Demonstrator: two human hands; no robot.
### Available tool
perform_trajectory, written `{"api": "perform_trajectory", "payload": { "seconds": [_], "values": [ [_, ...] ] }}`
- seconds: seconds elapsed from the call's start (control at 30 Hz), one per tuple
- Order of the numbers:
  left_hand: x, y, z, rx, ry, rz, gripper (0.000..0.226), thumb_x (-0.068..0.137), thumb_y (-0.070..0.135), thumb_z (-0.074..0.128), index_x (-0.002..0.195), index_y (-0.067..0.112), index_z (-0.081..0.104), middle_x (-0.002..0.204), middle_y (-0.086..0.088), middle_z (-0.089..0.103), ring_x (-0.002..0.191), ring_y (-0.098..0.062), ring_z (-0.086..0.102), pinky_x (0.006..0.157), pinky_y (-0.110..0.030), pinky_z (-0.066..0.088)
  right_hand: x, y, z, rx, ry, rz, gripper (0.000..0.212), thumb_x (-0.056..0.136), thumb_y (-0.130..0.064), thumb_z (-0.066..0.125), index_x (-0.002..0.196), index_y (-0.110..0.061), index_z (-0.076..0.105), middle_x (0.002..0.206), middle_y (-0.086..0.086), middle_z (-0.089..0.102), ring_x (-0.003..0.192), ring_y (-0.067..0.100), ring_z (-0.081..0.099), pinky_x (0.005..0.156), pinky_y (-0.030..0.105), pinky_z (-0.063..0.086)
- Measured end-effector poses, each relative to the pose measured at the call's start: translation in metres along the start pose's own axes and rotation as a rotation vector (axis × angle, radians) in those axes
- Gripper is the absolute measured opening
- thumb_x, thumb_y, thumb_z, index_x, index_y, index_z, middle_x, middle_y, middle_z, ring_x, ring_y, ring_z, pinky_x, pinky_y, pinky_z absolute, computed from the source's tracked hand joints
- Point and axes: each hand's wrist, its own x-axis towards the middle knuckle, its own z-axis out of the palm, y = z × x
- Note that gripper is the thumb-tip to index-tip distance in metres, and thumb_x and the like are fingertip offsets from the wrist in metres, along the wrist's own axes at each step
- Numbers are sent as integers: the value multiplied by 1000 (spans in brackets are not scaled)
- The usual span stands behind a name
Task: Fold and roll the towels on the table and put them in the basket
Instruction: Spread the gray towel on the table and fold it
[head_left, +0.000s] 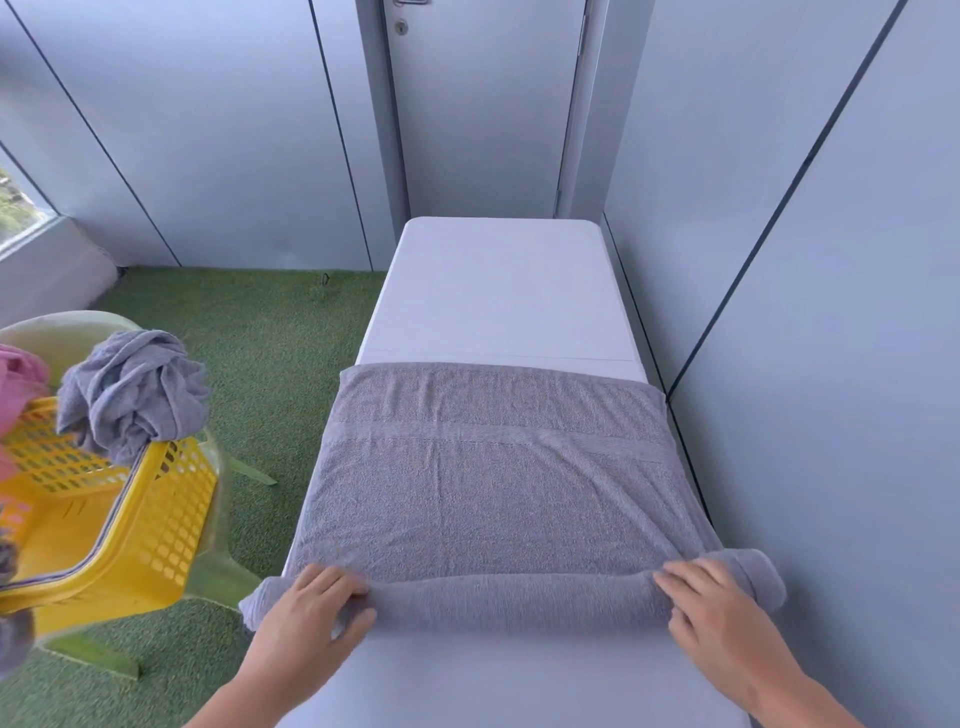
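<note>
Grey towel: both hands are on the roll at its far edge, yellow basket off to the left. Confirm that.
Wrong edge. The head view shows the roll at the near edge of the grey towel, closest to the person. The left hand and right hand are both on it, and the yellow basket is off to the left.

Bright, even daylight with a cool blue cast. The window (21, 208) far left is the brightest spot. Table (498, 291) top pale, near washed out. Shadows soft: 1 faint band under the towel (483, 493) roll, between my left hand (306, 618) and right hand (722, 613). Centre sharp, weave readable. Wide-angle bend on the wall panels (831, 260); basket (171, 509) smeared toward the left edge
</note>
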Motion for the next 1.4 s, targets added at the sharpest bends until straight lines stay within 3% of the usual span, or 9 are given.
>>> {"api": "perform_trajectory", "payload": {
  "seconds": [0.1,0.23,0.33,0.47,0.6,0.8,1.07,1.2,1.4],
  "values": [
    [-2,-2,0,112,-94,23,53,67,61,71,114,41,59,110,30,56,100,-5,50,79,-26,44,0,-5,0,-22,-90,22,55,56,-35,70,108,-18,71,113,-10,64,105,16,59,79,32,52],
    [7,3,-2,182,-68,48,28,63,49,62,89,38,61,84,24,52,86,-9,44,72,-27,42,11,-12,-4,-31,-88,3,14,64,-38,55,70,-27,61,78,-18,54,84,15,50,68,30,44],
    [8,6,-3,202,-33,57,14,64,45,58,69,33,52,78,21,41,81,-10,38,69,-29,39,17,-14,-6,-5,-88,10,15,63,-38,56,56,-27,50,69,-16,44,78,11,40,66,26,38],
    [13,16,-3,160,21,-72,26,66,35,56,92,37,61,93,15,44,84,-16,47,69,-33,43,26,-21,0,85,-72,102,7,70,-30,50,75,-27,54,91,-17,42,87,10,43,61,23,45],
    [21,37,7,-24,37,-130,47,72,8,57,107,38,56,104,16,48,94,-14,53,58,-32,50,32,-34,8,110,-57,24,36,76,-24,39,109,-37,48,109,-18,41,100,9,45,83,24,44],
    [19,41,17,38,-38,-15,57,71,44,62,126,33,58,123,22,55,108,-13,50,87,-31,50,29,-46,10,81,-77,13,62,54,-30,71,116,-22,66,113,-13,63,102,14,57,90,28,41],
    [31,37,18,137,-16,-8,29,62,47,58,90,39,60,82,23,53,84,-12,46,71,-28,44,39,-47,9,5,-16,-23,12,61,-37,52,68,-29,57,65,-17,52,77,12,44,65,28,45],
    [28,33,20,167,16,14,13,65,44,56,75,36,60,76,22,49,79,-11,45,67,-28,37,35,-52,8,39,-6,-20,21,65,-36,52,55,-27,37,53,-13,46,70,11,42,60,25,39],
    [36,34,16,119,30,-77,18,75,38,50,85,36,64,89,16,41,81,-14,49,67,-29,42,37,-44,10,181,14,43,10,76,-31,50,84,-31,55,90,-15,48,86,10,48,67,27,49]
  ]
}}
